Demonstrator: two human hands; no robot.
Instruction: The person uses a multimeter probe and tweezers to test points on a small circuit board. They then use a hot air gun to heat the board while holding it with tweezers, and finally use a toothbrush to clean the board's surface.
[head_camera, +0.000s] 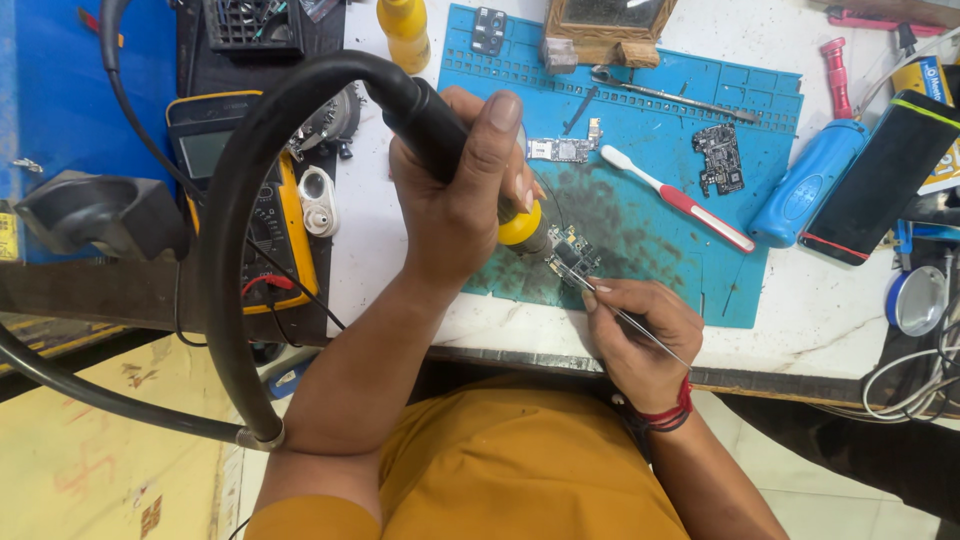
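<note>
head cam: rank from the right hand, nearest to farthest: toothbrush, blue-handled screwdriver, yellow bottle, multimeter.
From the right hand, holding tweezers at the mat's near edge:
1. Toothbrush, white and red, just above the hand on the blue mat.
2. Blue-handled screwdriver, up and to the right, at the mat's right edge.
3. Yellow bottle at top left and multimeter at far left: too close to call.

Bright, even light; sharp focus.
</note>
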